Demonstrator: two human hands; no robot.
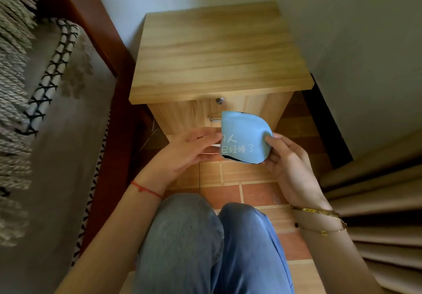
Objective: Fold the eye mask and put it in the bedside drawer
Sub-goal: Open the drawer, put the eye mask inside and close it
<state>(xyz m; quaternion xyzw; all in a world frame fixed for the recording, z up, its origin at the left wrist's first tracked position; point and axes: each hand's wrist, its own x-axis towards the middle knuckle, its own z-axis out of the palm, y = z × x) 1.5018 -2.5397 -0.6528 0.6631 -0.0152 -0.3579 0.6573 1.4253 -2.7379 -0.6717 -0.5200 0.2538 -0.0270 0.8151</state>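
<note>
1. We see the mask (245, 137), light blue w/ a thin black edge, held up in front of the nightstand (214, 53), abt level w/ the drawer front.
2. Mask is folded in half: straight fold edge on the left, rounded edge on the right. White characters show on the lower part of the side facing us.
3. Right hand (287, 168) grips the mask at its right edge, thumb on the front face, fingers behind it.
4. Left hand (185, 154) is at the mask's left edge, palm up, fingers loosely curled and reaching to the fold. We can't tell if it's pinching the mask or only touching it; fingertips are blurred.
5. Drawer (191, 115) looks shut. Its metal handle (214, 119) shows just left of the mask, partly hidden behind it. A round lock (220, 101) sits above, under the top's lip.
6. Nightstand top is bare light wood, w/ the wall behind it.
7. Bed (68, 111) w/ a dark wooden frame is on the left, a fringed blanket (13, 76) lying on it. Curtain (376, 202) hangs on the right.
8. Knees in blue jeans (205, 243) are below the hands, over a tiled floor (251, 193).
9. Red string (146, 189) on the left wrist; gold bracelets (319, 218) on the right.
</note>
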